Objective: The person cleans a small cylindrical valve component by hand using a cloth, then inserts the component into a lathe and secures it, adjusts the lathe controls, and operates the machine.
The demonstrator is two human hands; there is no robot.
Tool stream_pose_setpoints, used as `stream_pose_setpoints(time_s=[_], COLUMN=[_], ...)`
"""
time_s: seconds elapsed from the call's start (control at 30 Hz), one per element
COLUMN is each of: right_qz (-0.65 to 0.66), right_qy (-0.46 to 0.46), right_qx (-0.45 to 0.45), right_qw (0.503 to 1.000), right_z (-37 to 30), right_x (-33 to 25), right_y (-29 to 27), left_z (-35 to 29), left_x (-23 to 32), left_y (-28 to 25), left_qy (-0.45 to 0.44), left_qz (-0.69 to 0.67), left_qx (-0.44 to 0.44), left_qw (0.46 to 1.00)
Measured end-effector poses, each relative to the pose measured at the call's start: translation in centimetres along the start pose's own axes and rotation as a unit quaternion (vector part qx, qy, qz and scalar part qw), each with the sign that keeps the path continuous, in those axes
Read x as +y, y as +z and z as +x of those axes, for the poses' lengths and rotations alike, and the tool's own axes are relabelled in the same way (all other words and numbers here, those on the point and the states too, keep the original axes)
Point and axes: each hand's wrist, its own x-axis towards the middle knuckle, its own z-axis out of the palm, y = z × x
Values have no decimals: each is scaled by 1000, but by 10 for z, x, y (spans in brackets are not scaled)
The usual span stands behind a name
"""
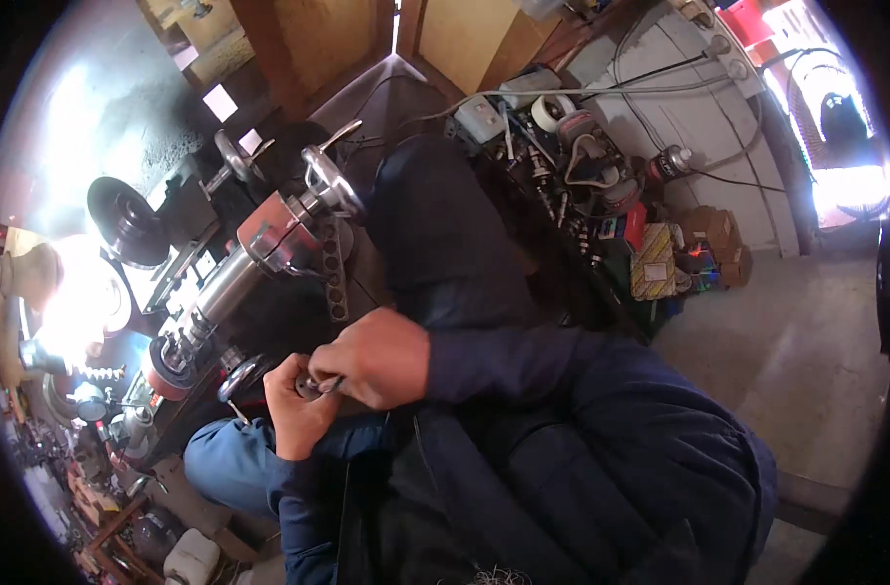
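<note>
Above my lap, my left hand (299, 421) has its fingers closed around a small round metal part (307, 388). My right hand (379, 357) meets it from the right, its fingers pinched on a thin dark tool (336, 384) laid against that part. What kind of tool it is cannot be made out, since the fingers cover most of it. Just beyond both hands is a machine with a steel cylinder (229, 288), a reddish clamped block (277, 232) and a shiny handwheel (332, 181). A smaller handwheel (240, 378) sits close to my left hand.
A perforated metal strip (336, 278) hangs beside the machine. To the right, a cluttered bench carries metal tools, a roll of tape (552, 112), a bottle (671, 161) and a yellow patterned box (654, 263). A fan (830, 117) stands at far right. A bright lamp glares at left.
</note>
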Motion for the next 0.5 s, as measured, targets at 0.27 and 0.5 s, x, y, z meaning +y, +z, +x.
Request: stream_pose_setpoints(time_s=[0.27,0.5], right_qz=[-372,-492], right_qy=[305,539], right_qx=[375,101], right_qw=[792,677], right_z=[-88,-194], right_x=[195,398], right_y=[-152,-249], left_z=[-16,-64], left_x=[-12,-31], left_y=[-88,-132], left_qy=[112,184], left_qz=[-395,-438], left_qx=[80,77], left_qw=[908,876])
